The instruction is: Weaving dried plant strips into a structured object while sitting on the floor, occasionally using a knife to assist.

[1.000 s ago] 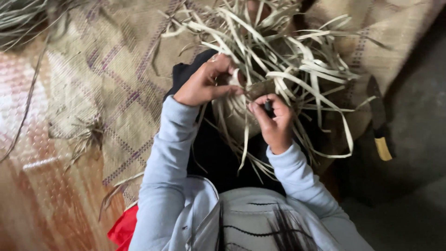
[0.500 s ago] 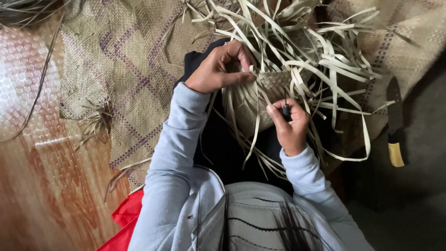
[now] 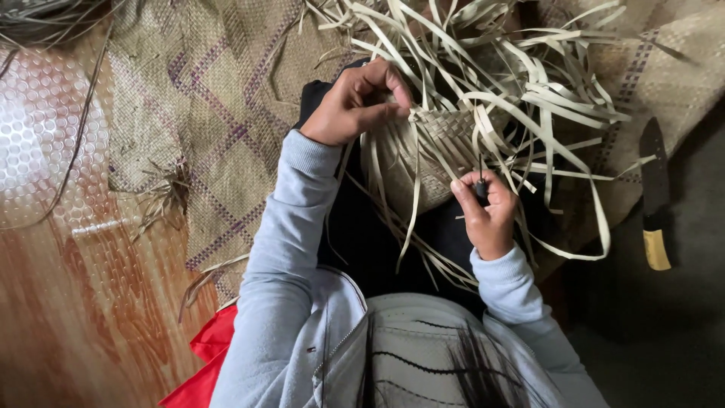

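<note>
Between the hands: a half-woven basket point(image 3: 423, 155) of pale flat strips sits on the person's lap, its woven rim toward the left hand, its side toward the right.
Left hand point(image 3: 355, 102): fingers closed, pinching the basket's rim where the weave ends, thumb pressed on the edge.
Right hand point(image 3: 487, 208): closed around a small dark tool point(image 3: 480, 185), its thin point up against the basket's side.
Above and to the right of both hands: loose strips point(image 3: 529, 91) fan out from the weave, some curling down past the right wrist.
Under and beyond the hands: a woven mat point(image 3: 219, 98) with purple lines.
Well right of the right hand: a knife point(image 3: 655, 196) with a dark blade and yellow handle lies on the dark floor.
Left of the left arm: a shiny patterned floor covering point(image 3: 53, 249).
Near the left elbow: red cloth point(image 3: 208, 355).
</note>
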